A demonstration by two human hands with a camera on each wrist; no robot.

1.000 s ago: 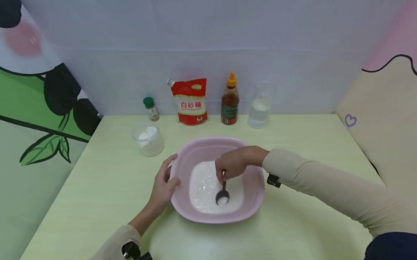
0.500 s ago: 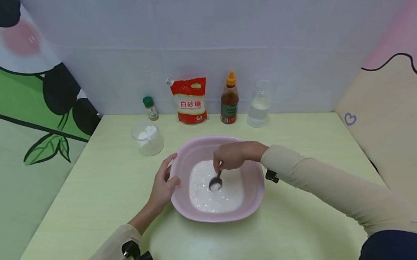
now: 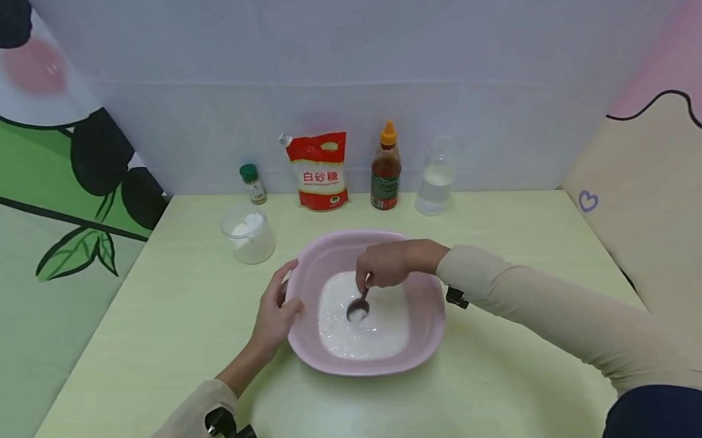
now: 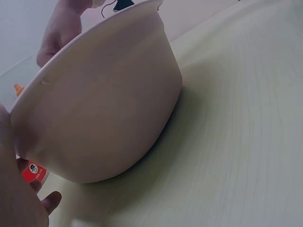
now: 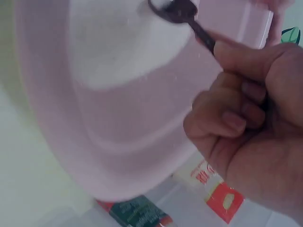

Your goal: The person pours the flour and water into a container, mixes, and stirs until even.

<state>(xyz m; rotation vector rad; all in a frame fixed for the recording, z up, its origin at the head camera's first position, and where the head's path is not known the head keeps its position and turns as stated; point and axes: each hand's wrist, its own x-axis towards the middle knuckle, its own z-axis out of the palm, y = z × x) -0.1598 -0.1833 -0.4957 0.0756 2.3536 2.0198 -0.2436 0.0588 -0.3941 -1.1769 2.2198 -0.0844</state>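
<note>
A pink plastic basin stands on the table with a white liquid over its bottom. My left hand grips the basin's left rim, thumb on the near side and fingers reaching round the outside. Over the basin, my right hand holds a dark spoon by its handle, the bowl pointing down into the liquid. In the right wrist view the curled fingers wrap the spoon's handle. Some white stuff shows in the spoon's bowl.
Behind the basin stand a glass jar of white powder, a green-capped shaker, a red and white sugar pouch, a sauce bottle with an orange cap and a glass bottle of clear liquid. A wall rises behind the table.
My right hand and the spoon have moved away from me and to the left within the basin. The left hand keeps its hold on the rim, and the basin stays put.
</note>
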